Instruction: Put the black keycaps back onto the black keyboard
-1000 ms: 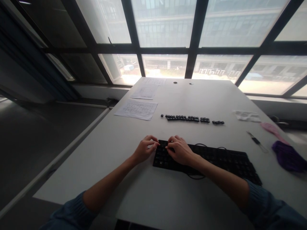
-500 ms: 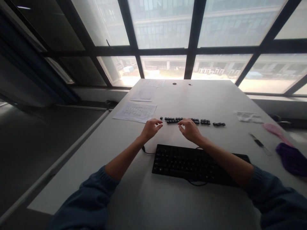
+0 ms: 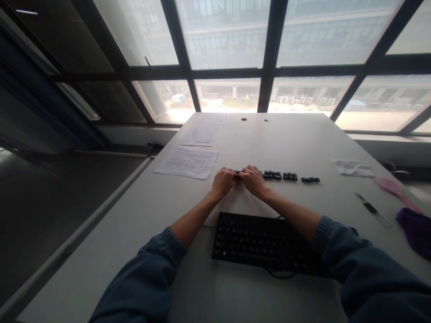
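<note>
A black keyboard [image 3: 259, 242] lies on the white table [image 3: 286, 139] in front of me. Beyond it runs a row of loose black keycaps [image 3: 281, 176]. My left hand [image 3: 222, 181] and my right hand [image 3: 253, 179] meet at the left end of that row, knuckles up, fingers curled down onto the keycaps. The fingertips of both hands are pressed together over the caps, and what they pinch is hidden beneath them. Both forearms reach over the keyboard in blue sleeves.
Printed sheets [image 3: 187, 162] lie at the left, with more paper [image 3: 199, 133] farther back. At the right are a crumpled white wrapper [image 3: 353, 167], a small tool [image 3: 372, 208], a pink item [image 3: 393, 188] and purple cloth [image 3: 415, 229]. Large windows stand behind the table.
Both hands left the keyboard's left end and moved away from me to the row of loose keycaps, where they have come together at its left end.
</note>
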`<state>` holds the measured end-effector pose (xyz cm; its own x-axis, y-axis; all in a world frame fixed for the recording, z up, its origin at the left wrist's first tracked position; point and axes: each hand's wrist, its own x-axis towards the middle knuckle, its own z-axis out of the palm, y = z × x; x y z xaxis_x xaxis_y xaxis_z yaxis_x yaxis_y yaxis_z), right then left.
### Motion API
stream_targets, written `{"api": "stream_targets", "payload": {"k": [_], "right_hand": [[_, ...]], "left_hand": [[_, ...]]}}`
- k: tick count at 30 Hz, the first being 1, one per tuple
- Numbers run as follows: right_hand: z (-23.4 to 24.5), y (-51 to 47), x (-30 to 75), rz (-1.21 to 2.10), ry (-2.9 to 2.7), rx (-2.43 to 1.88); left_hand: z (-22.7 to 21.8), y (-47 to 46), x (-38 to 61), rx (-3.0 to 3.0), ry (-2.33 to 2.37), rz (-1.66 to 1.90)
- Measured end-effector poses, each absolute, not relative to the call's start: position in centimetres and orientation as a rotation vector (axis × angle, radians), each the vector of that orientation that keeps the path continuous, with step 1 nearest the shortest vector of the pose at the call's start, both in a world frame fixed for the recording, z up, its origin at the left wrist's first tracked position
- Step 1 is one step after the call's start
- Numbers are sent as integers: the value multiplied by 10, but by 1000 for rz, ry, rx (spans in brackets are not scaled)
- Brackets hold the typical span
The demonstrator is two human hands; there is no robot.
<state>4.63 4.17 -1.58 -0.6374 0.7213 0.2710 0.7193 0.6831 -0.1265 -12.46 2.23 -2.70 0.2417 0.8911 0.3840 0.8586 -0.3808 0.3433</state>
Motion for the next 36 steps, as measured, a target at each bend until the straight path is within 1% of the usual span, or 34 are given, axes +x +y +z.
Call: {"api": "stream_targets", "payload": {"k": [9, 18, 24, 30, 36], "right_hand": [[-18, 40, 42, 80, -2641, -1150], [-17, 39, 36, 193, -2632, -1141], [-8, 36, 30, 267, -2627, -1072], [5, -16, 57, 377, -2590, -1003], [22, -85, 93, 602, -2631, -925]], "left_hand": [[-26, 9, -136, 2362, 1744, 862], [-15, -27, -157, 2272, 1802, 951], [-5, -52, -161, 2244, 1741, 1003], [10, -100, -142, 2157, 1506, 1026], [2, -130, -124, 2051, 1330, 917]]}}
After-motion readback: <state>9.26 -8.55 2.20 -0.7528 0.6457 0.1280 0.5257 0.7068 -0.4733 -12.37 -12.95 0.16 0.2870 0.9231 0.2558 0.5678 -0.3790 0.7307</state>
